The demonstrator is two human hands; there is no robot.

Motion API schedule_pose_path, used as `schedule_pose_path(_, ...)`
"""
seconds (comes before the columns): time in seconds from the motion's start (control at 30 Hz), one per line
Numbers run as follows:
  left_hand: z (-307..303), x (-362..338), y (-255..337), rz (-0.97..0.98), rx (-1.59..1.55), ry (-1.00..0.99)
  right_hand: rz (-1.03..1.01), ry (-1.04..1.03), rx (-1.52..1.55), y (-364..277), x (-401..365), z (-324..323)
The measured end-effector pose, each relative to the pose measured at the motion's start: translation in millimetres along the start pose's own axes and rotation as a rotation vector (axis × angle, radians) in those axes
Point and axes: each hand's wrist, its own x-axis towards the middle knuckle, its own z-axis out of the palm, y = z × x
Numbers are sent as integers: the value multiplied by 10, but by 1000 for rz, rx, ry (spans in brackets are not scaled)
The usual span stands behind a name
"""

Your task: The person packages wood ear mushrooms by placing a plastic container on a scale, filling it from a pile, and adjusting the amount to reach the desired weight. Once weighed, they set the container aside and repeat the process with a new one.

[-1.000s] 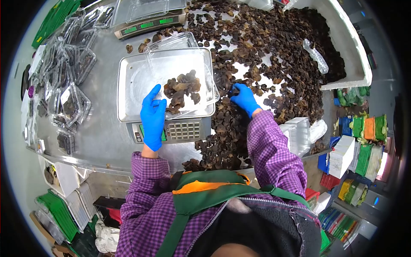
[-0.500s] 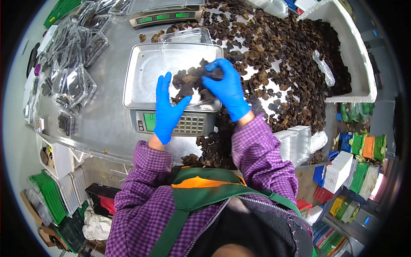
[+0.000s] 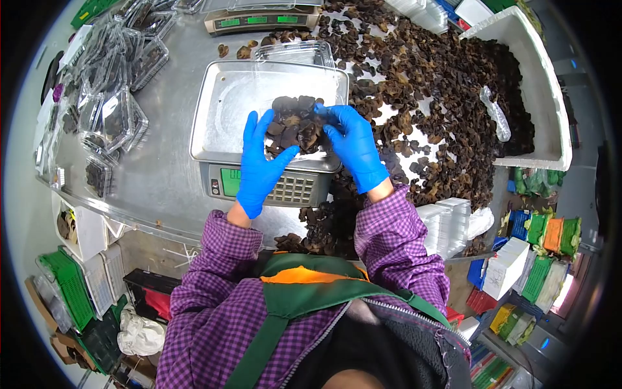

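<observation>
Dark wood ear mushrooms (image 3: 295, 123) are heaped in a clear plastic container that stands on the steel tray (image 3: 217, 126) of a weighing scale (image 3: 269, 185). My left hand (image 3: 259, 165), in a blue glove, lies along the container's left side with fingers and thumb spread and nothing in it. At the right side of the heap is my right hand (image 3: 356, 146), also gloved; its fingertips touch the mushrooms, with thumb and index finger apart. The container's clear lid (image 3: 295, 53) stands up at the tray's back edge. Mushrooms hide most of the container.
Loose mushrooms (image 3: 414, 97) cover the table to the right, reaching a white foam box (image 3: 547, 78) of more. Filled clear packs (image 3: 113, 123) are piled at the left. A second scale (image 3: 259, 21) stands at the back. Stacked empty containers (image 3: 447, 223) are at the front right.
My right hand has moved slightly down and right; the dark mushroom its fingers held has gone to the heap's edge. My left hand has stayed beside the container. The view has shifted a little.
</observation>
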Motion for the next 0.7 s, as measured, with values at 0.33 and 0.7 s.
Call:
schedule_pose_path(0.33, -210, 54, -34, -241, -340, 31, 0, 142, 45, -104, -133, -188)
schedule_pose_path(0.7, -773, 62, 115, -339, -379, 221, 311, 82, -104, 949, -1169, -512)
